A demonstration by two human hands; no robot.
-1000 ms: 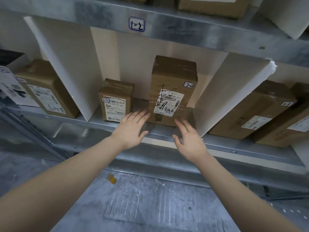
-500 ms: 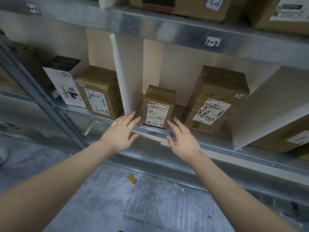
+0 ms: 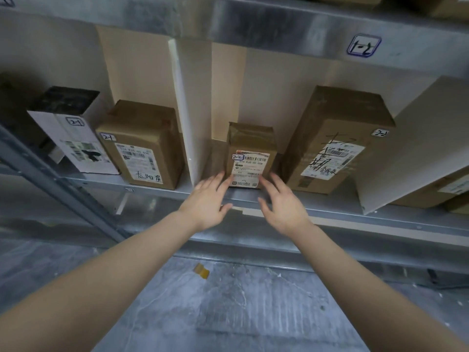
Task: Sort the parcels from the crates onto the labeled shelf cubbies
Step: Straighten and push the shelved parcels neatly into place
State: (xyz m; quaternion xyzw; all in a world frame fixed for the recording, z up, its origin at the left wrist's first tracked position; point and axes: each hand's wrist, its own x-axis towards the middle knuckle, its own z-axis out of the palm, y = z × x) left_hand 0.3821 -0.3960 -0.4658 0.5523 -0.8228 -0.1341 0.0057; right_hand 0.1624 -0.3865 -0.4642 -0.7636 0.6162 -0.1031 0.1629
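While spread, left hand [image 3: 206, 202] and right hand [image 3: 282, 207] perhaps touch parcel [image 3: 250, 148].

Dim, soft, even light; source out of view. A dull sheen streaks the upper beam [image 3: 266, 21] and the shelf [image 3: 380, 217] edge. Cubby backs read warm beige. The far left corner behind the white box [image 3: 73, 138] sinks into deep shadow. Labels on the middle boxes are fairly sharp. Strong wide-angle bend: beam and shelf curve, and the forearms [image 3: 101, 288] swell toward the lower corners. The floor [image 3: 228, 313] is soft and slightly smeared.
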